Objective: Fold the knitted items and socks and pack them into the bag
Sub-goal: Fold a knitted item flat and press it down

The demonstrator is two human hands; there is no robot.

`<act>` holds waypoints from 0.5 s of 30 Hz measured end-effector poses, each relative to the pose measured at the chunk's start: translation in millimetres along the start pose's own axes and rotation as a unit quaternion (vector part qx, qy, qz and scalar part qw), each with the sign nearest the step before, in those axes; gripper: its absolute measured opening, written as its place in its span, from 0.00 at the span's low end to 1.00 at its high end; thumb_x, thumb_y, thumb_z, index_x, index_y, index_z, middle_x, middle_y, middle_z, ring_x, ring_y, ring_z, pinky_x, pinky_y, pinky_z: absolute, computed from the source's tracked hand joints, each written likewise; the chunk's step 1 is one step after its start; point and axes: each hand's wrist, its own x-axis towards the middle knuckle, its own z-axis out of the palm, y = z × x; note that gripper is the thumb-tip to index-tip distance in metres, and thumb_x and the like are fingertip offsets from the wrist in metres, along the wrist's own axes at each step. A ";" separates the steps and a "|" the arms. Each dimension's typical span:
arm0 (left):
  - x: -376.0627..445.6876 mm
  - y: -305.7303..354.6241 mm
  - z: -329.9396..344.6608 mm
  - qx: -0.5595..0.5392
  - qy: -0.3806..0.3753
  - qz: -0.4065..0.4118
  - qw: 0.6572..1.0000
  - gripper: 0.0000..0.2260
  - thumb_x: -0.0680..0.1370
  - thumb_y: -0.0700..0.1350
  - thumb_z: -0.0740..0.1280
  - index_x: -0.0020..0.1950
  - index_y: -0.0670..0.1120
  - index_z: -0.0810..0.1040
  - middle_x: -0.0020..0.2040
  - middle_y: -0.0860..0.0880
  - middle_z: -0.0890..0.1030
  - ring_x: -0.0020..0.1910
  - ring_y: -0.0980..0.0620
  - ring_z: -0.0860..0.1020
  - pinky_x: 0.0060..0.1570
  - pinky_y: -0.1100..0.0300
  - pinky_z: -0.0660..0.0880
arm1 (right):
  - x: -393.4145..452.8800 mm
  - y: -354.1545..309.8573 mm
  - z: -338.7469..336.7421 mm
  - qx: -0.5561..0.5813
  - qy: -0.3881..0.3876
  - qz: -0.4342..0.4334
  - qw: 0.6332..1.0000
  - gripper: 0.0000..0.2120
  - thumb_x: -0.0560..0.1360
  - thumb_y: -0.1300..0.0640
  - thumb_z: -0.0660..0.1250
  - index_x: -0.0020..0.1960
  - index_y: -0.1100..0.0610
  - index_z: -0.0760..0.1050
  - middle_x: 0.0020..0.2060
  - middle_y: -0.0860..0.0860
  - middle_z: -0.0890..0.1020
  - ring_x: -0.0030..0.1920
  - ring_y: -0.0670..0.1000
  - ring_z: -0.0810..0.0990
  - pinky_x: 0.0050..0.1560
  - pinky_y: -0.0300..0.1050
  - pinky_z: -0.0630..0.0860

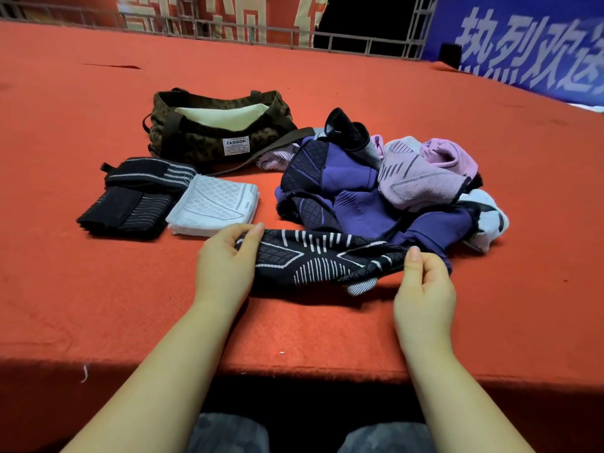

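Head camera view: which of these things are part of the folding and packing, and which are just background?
Part of the job:
- dark patterned knit, held by left hand and right hand
- unfolded pile
- folded black piece
- folded white piece
- open bag

Just there:
- red tabletop
- blue banner
- metal railing

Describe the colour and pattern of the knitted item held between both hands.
Dark navy knitted item with white lines and diamond motifs, seen best in the head view.
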 end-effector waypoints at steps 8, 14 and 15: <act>-5.9 1.6 -1.7 0.242 0.011 0.208 0.948 0.10 0.73 0.51 0.65 0.50 0.52 0.82 0.50 0.53 0.81 0.52 0.48 0.77 0.62 0.46 0.63 | 1.2 1.9 2.6 -0.021 -0.083 -0.002 0.996 0.18 0.75 0.42 0.54 0.31 0.52 0.67 0.27 0.47 0.72 0.36 0.49 0.70 0.38 0.46 0.64; -35.5 -2.1 9.0 0.233 -0.233 0.259 0.908 0.26 0.71 0.66 0.56 0.64 0.56 0.76 0.57 0.56 0.81 0.57 0.53 0.76 0.64 0.53 0.64 | -2.5 -0.8 5.0 -0.023 -0.063 -0.025 0.997 0.16 0.70 0.37 0.61 0.43 0.49 0.73 0.43 0.48 0.79 0.47 0.53 0.76 0.51 0.50 0.73; -32.9 -4.2 11.7 0.232 -0.236 0.253 0.909 0.26 0.71 0.66 0.56 0.63 0.57 0.77 0.54 0.56 0.82 0.54 0.53 0.76 0.61 0.55 0.66 | -4.5 -3.4 4.3 -0.040 -0.046 -0.063 0.996 0.14 0.70 0.40 0.63 0.47 0.51 0.74 0.45 0.48 0.79 0.49 0.53 0.76 0.55 0.50 0.72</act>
